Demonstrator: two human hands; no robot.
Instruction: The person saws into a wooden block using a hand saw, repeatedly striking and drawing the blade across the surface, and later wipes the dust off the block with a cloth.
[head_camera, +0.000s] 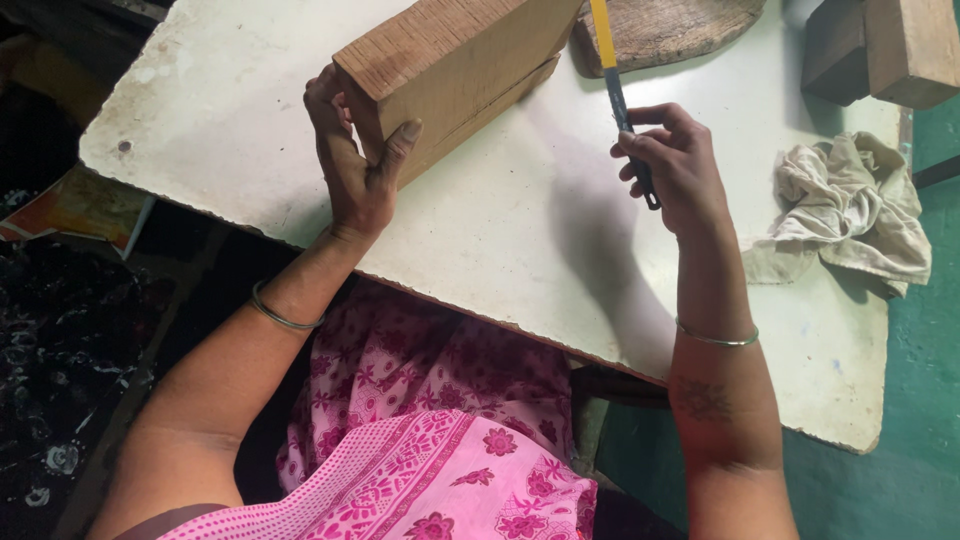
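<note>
Head view shows a worn white tabletop (520, 230) with a large wooden block (450, 60) standing tilted on one long edge near its far side, and that lean is the main risk: the block rests partly on a thinner board beneath it, so if the supporting grip loosens it could tip or slide toward the table's chipped near edge. A crumpled pale cloth (850, 205) lies well apart to the right, and more wooden blocks (885, 45) sit at the far corner. The left hand (355, 165) is spread wide around the block's near end, thumb pressed on its front face and fingers hooked behind. The right hand (675, 160) is closed narrowly around the dark handle of a slim yellow-bladed tool (612, 70), whose tip, close beside the block, could skid off the grain.
</note>
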